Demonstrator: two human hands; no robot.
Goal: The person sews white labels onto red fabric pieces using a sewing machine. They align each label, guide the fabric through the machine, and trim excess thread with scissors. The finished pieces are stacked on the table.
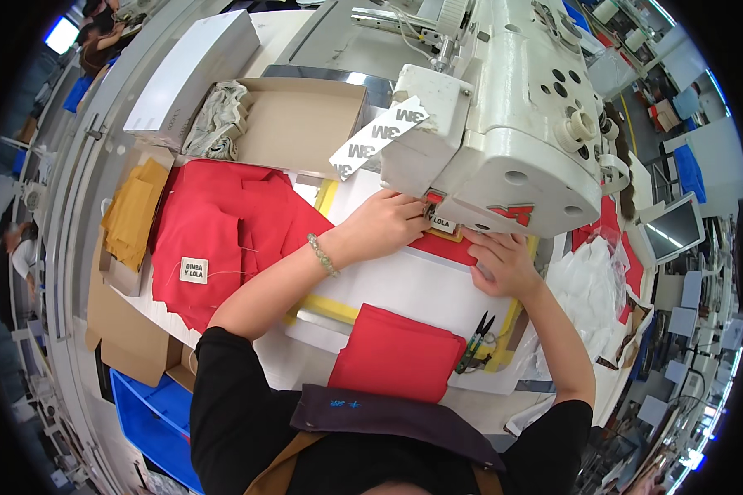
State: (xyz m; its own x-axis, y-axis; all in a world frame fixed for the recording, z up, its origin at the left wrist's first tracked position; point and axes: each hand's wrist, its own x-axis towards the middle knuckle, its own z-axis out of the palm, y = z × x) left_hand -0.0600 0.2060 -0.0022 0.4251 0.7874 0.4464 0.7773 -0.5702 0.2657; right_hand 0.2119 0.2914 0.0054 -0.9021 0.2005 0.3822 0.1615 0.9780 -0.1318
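Under the head of a white sewing machine lies a red fabric piece with a small pale label on it, set inside a yellowish frame. My left hand, with a beaded bracelet at the wrist, has its bent fingers together at the label's left edge. On the other side, my right hand rests with curled fingers on the right end of the red piece, thumb lower and apart. The fingertips of both hands are close to the needle area, which the machine head partly hides.
Nearer me lie a stack of red fabric and thread snips. To the left are a red pile with one labelled piece, a box of yellow pieces and a cardboard tray. White plastic bunches up at right.
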